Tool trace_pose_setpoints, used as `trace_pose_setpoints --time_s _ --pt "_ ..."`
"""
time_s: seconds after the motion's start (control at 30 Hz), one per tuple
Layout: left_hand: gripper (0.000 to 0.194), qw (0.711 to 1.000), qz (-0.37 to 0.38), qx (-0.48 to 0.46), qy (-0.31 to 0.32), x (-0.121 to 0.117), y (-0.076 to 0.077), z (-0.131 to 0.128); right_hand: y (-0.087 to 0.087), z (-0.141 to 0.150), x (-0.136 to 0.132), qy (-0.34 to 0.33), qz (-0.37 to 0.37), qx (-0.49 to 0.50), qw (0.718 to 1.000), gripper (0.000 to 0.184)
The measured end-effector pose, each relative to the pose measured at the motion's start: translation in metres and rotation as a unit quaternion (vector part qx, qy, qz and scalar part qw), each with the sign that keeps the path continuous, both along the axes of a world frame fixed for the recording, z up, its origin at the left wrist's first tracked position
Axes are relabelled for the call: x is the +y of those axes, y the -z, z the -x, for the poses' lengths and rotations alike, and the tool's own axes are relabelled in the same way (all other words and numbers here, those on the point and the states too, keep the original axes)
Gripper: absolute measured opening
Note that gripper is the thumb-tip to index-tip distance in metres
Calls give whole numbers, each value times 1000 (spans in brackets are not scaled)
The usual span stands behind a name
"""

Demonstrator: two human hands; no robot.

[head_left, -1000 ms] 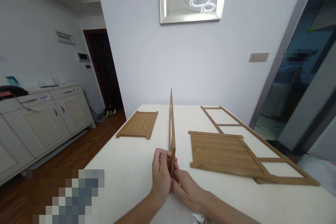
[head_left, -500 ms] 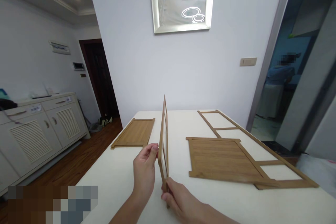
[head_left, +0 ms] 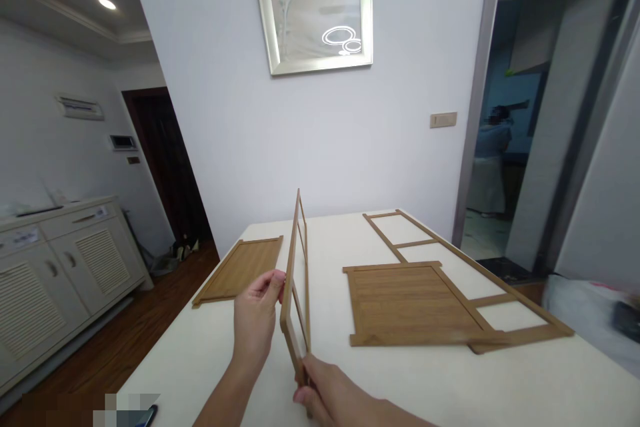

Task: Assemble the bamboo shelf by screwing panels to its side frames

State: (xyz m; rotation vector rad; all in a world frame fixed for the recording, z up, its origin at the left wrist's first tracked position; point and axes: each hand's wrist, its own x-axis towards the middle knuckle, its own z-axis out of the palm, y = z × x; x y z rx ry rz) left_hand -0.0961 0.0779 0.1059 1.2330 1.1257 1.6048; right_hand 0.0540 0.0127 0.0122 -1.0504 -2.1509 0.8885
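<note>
A wooden frame with crossbars stands on its edge over the white table, seen nearly end-on. My left hand pinches its left side between thumb and fingers. At the near end, my right hand is closed around the lower corner. To the left lies a flat wooden panel, partly behind my left hand. A second wooden panel lies on the right, overlapping another open wooden frame that rests flat on the table.
A white wall with a framed picture rises behind the table. White cabinets stand at the left. Through the doorway on the right a person is visible. A whitish plastic bag sits beyond the table's right edge.
The view has swung right, so everything sits further left in the picture. The held frame has turned slightly, showing more of its openings. Both hands keep their hold.
</note>
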Motion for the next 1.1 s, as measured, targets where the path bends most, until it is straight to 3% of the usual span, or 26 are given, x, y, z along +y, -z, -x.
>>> trace_pose_setpoints --time_s 0.1,0.37,0.53,0.67,0.83,1.1 --pt "42 1000 -9 18 5 5 -1 3 -1 0 0 -1 14 2 1000 11" --pt "37 990 29 -122 67 4 0 -1 5 0 3 -9 26 7 1000 13" --pt "33 970 28 -210 122 2 -6 2 2 0 1 -7 11 13 1000 11" --pt "22 954 77 -240 163 1 -9 2 -1 0 0 -3 22 10 1000 10" --pt "14 941 126 -254 185 -3 -9 -3 -1 0 1 -5 29 17 999 11" --pt "31 953 125 -183 209 2 -8 5 -21 -1 -4 -1 66 -38 997 10"
